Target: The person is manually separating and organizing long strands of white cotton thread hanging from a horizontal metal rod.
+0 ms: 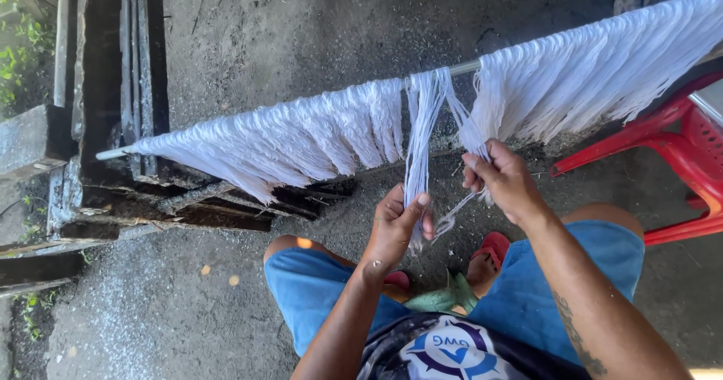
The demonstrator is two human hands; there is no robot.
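The person sits over a thin metal rod point(467, 67) that slants across the view, hung thickly with white fibre point(301, 135) in two broad sheets. Between the sheets a narrow hank point(419, 131) hangs alone from the rod. The left hand point(395, 225) is closed around that hank low down, thumb pressed across it. The right hand point(504, 180) pinches a thinner strand point(463, 124) that runs up to the rod just beside the right-hand sheet, its loose end trailing below the fist. By the look of it, the step in hand is parting small bundles from the mass; the next move calls for keeping both strands taut and separate so they do not tangle. A red chair point(678, 135) stands at the right, dark timber point(98, 86) at the left, on grey concrete point(301, 26).
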